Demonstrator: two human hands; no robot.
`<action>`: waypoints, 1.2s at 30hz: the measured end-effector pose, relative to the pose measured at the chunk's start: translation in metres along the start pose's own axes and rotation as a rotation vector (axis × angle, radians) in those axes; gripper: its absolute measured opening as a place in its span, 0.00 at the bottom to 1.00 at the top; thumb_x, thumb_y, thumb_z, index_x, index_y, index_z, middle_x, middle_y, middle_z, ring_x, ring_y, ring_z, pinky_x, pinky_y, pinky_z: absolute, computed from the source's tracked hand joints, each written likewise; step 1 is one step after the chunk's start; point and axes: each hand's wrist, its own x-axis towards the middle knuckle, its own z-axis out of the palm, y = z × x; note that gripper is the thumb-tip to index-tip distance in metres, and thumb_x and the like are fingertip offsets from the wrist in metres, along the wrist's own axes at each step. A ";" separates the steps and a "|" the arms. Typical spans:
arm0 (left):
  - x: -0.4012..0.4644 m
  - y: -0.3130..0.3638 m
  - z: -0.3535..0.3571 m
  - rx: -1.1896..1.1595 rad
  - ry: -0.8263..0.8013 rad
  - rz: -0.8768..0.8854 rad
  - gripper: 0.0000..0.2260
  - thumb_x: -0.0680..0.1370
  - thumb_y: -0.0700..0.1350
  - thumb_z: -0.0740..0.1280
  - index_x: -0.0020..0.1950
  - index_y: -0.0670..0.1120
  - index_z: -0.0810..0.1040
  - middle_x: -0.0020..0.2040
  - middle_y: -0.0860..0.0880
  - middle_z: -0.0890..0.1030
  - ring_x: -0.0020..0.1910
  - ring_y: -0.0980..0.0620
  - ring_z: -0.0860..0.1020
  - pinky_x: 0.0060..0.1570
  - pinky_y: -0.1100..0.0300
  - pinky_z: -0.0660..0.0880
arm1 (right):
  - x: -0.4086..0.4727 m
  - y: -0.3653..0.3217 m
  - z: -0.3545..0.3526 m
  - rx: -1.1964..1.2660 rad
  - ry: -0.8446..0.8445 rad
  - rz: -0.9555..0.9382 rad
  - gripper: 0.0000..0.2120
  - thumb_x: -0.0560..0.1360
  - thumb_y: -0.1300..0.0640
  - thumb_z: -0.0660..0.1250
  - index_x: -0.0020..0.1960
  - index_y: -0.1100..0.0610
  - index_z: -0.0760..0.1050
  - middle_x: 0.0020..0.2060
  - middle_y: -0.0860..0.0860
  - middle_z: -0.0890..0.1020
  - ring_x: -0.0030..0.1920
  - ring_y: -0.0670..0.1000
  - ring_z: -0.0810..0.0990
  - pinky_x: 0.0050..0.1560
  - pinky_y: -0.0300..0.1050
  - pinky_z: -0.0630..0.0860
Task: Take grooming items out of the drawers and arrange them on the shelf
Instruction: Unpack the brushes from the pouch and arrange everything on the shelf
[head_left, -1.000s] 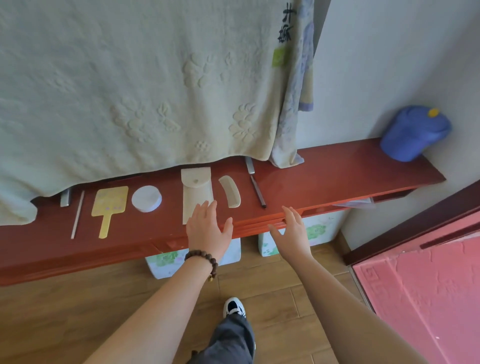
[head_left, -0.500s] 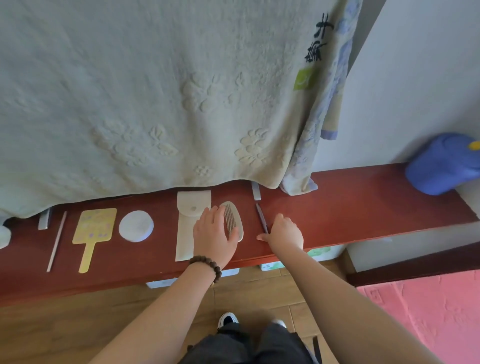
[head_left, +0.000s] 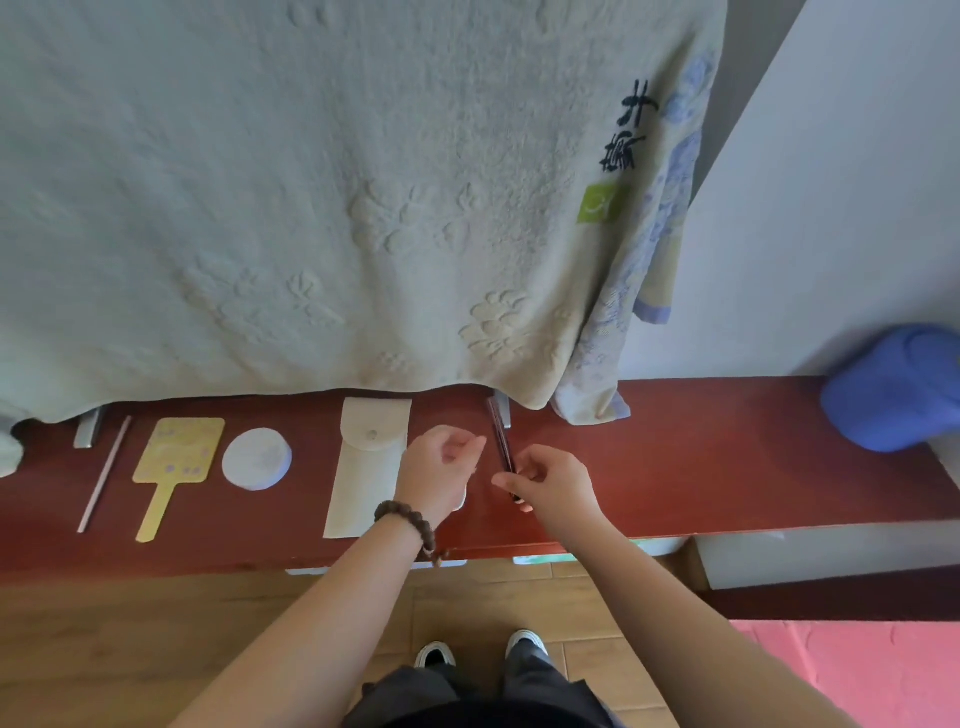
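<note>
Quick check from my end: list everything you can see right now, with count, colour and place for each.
shelf: one, dark red, across the middle.
stick: one, pale pink, far left on shelf.
hand mirror: one, yellow, right of stick.
round pad: one, white, right of mirror.
pouch: one, cream, shelf centre.
comb: one, cream, mostly hidden under the left hand.
slim tool: one, dark, right of the comb.
towel: one, pale green, hanging above shelf.
blue bag: one, far right on shelf.
left hand: fingers curled, over the comb.
right hand: pinches the slim tool's near end.
</note>
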 end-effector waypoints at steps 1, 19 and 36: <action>0.000 0.007 0.000 -0.154 -0.051 -0.063 0.09 0.76 0.49 0.69 0.50 0.45 0.81 0.46 0.47 0.84 0.47 0.49 0.83 0.49 0.53 0.80 | -0.004 -0.005 -0.005 0.013 -0.012 -0.025 0.10 0.68 0.53 0.75 0.41 0.57 0.76 0.32 0.48 0.78 0.31 0.48 0.78 0.34 0.37 0.77; -0.010 0.053 -0.018 -0.449 -0.386 -0.011 0.05 0.76 0.37 0.67 0.50 0.43 0.80 0.41 0.45 0.83 0.43 0.45 0.83 0.39 0.54 0.79 | 0.014 -0.066 -0.059 0.135 -0.200 -0.311 0.18 0.78 0.57 0.64 0.67 0.53 0.72 0.58 0.47 0.81 0.59 0.40 0.77 0.60 0.31 0.69; -0.025 0.023 -0.010 -0.151 -0.424 -0.143 0.05 0.74 0.37 0.71 0.49 0.39 0.81 0.42 0.44 0.84 0.43 0.47 0.84 0.44 0.51 0.82 | 0.034 -0.082 -0.081 0.713 -0.077 -0.182 0.08 0.77 0.70 0.62 0.54 0.67 0.76 0.40 0.57 0.84 0.40 0.50 0.85 0.42 0.39 0.81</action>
